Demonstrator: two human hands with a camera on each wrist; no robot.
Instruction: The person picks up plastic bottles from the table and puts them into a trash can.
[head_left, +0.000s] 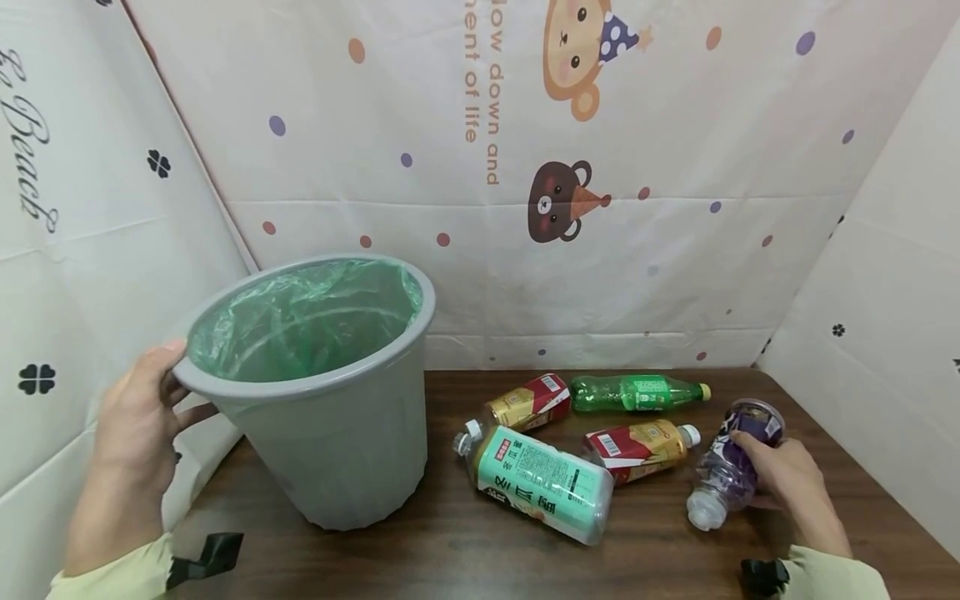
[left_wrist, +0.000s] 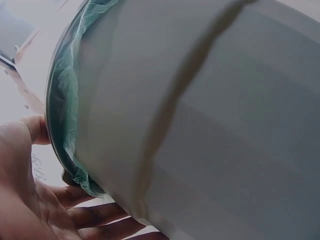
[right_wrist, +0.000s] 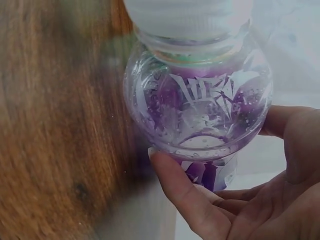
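A grey waste bin (head_left: 345, 442) lined with a green bag (head_left: 300, 321) stands at the left of the dark wooden table (head_left: 465, 558). My left hand (head_left: 138, 417) grips its rim, thumb on top and fingers under the lip. Up close, the left wrist view fills with the bin wall (left_wrist: 225, 125) and my left hand (left_wrist: 30, 190). At the right, my right hand (head_left: 783, 475) holds a clear bottle with a purple label (head_left: 731, 462) lying on the table, white cap toward me. The right wrist view has the purple bottle (right_wrist: 200, 110) pinched between thumb and fingers (right_wrist: 180, 185).
Several other bottles lie between bin and right hand: a large one with a teal label (head_left: 543, 483), two with red-and-gold labels (head_left: 528, 402) (head_left: 637, 450), and a green one (head_left: 637, 392). Patterned sheets wall in the table at the back and both sides.
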